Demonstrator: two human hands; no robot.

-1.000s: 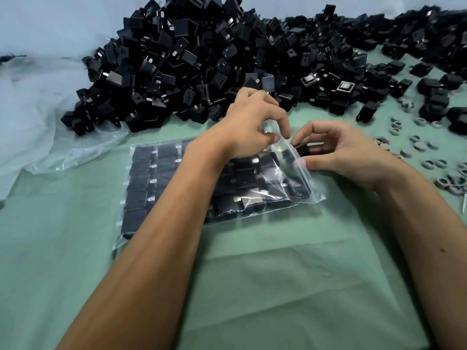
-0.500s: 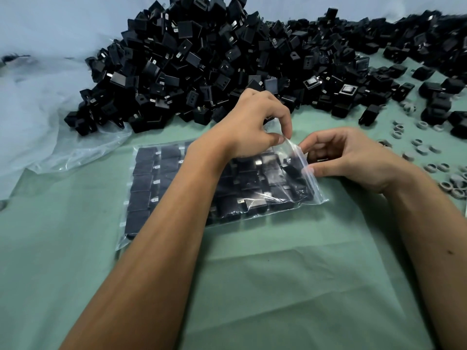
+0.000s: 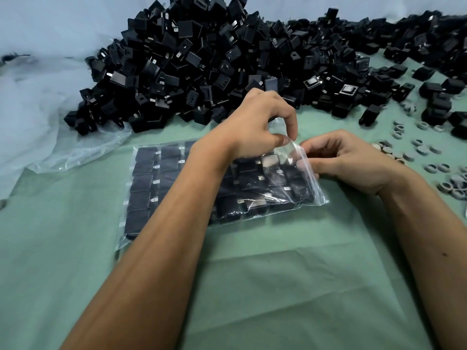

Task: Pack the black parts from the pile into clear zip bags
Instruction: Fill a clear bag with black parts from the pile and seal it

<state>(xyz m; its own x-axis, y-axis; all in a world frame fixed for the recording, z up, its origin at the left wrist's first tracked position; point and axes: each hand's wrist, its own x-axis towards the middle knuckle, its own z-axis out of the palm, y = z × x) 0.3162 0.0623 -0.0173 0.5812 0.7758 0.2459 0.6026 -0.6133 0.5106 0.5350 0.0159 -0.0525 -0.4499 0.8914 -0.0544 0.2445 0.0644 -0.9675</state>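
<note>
The left hand [image 3: 255, 127] pinches the upper lip of the clear zip bag [image 3: 298, 183] between thumb and forefinger, lifting the mouth open. Just right of that grip, the right hand [image 3: 353, 160] curls at the same opening; its fingers look closed round something at the mouth, but I cannot tell whether it is a part or only the plastic. Under both grips the bag lies flat on the green table [image 3: 252, 286], already lined with neat rows of black parts, so it looks nearly full and close to sealing. Beyond the hands, the pile [image 3: 214, 59] is large, so most of the packing seems left. Grey rings [image 3: 414, 150] lie scattered right of the right hand.
</note>
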